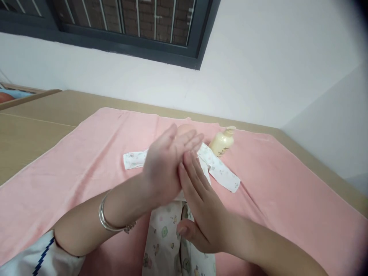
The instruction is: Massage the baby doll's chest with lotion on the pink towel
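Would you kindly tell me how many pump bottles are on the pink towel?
1: a cream bottle on the towel, beyond the right hand; the left hand may hide others.

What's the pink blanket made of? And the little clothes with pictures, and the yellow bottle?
Pink blanket: looks like soft, fuzzy towel cloth, matte, lying in gentle wrinkles.
Little clothes: probably thin cotton-like fabric, white with small printed pictures, matte and creased.
Yellow bottle: seems to be smooth plastic, creamy in colour, with a slight shine and a pump top.
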Motion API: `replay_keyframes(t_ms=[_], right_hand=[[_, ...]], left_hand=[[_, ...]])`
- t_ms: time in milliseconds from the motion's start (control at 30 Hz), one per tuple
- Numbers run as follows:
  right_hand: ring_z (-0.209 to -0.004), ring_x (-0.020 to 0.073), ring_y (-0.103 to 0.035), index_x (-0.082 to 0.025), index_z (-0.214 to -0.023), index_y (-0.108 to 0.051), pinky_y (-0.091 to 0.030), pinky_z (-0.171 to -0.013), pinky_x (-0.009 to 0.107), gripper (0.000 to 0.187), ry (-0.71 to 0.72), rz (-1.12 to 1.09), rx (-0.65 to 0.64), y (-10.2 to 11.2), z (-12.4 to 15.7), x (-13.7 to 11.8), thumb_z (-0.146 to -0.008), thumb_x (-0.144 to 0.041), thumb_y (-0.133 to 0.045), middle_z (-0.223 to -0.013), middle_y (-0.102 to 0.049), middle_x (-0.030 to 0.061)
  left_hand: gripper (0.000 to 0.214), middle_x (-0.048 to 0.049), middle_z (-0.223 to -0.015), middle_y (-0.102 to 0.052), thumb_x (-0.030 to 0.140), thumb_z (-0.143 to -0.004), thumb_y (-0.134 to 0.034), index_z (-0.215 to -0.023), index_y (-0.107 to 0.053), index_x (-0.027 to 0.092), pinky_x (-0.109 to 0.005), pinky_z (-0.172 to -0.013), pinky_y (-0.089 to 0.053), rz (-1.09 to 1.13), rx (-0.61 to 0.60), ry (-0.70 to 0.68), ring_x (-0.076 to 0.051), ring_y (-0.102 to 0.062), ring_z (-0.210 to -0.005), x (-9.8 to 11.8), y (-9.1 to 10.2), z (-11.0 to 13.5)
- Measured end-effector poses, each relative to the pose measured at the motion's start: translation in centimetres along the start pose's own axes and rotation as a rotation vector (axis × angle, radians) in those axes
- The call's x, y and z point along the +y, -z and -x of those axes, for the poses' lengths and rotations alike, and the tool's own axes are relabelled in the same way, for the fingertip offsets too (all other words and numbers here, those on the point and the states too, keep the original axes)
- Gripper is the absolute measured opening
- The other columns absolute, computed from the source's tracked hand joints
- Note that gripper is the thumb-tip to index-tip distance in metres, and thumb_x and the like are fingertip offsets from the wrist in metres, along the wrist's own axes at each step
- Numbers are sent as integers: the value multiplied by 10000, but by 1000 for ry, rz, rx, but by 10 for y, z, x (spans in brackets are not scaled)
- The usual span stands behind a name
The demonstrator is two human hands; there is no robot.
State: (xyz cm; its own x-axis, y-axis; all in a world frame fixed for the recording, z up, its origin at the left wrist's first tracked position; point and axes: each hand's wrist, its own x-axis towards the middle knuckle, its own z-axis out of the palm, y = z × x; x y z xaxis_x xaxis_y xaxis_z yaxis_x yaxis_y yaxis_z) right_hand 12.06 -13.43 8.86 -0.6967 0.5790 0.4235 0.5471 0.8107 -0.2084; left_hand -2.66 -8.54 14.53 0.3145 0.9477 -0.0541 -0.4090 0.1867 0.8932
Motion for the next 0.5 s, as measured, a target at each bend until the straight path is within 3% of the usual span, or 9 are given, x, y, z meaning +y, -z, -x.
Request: replay_keyframes(t_ms=[133, 233, 367, 500], right_hand=[[-1544, 397, -43, -192, -1630, 0, -204, -1230, 672, 922, -24, 13, 53, 9, 4, 1, -952, -645, -430, -1682, -171, 109], [-1539, 424, -52, -223, -1631, -96, -145, -1219, 716, 896, -35, 55, 114, 7, 3, 4, -936, -655, -462, -1672, -215, 93], [-1539, 416, -66, -235, -1626, -140, -95, -1221, 716, 901, -6, 93, 116, 0, 1, 3, -918, -691, -463, -1652, -273, 101], [-1542, 354, -132, -159, -1623, 39, -179, -1252, 615, 1027, 148, 56, 120, 0, 4, -7, -916, -679, -494, -1632, -311, 129]], left_hand=[[705, -114, -1399, -607, 666, -979, -202, -1409, -536, 220, -542, -1162, -411, 142, -126, 213, -344, -384, -1472, -11, -14, 18], [687, -105, -1360, -636, 661, -986, -212, -1401, -541, 224, -543, -1177, -401, 235, -187, 305, -334, -436, -1441, -7, -16, 26], [727, -99, -1350, -648, 660, -997, -132, -1412, -530, 215, -542, -1198, -363, 233, -164, 278, -309, -419, -1457, 8, -10, 29], [772, -87, -1370, -644, 666, -992, -71, -1454, -498, 218, -512, -1217, -336, 212, -122, 159, -282, -351, -1495, 9, -6, 28]])
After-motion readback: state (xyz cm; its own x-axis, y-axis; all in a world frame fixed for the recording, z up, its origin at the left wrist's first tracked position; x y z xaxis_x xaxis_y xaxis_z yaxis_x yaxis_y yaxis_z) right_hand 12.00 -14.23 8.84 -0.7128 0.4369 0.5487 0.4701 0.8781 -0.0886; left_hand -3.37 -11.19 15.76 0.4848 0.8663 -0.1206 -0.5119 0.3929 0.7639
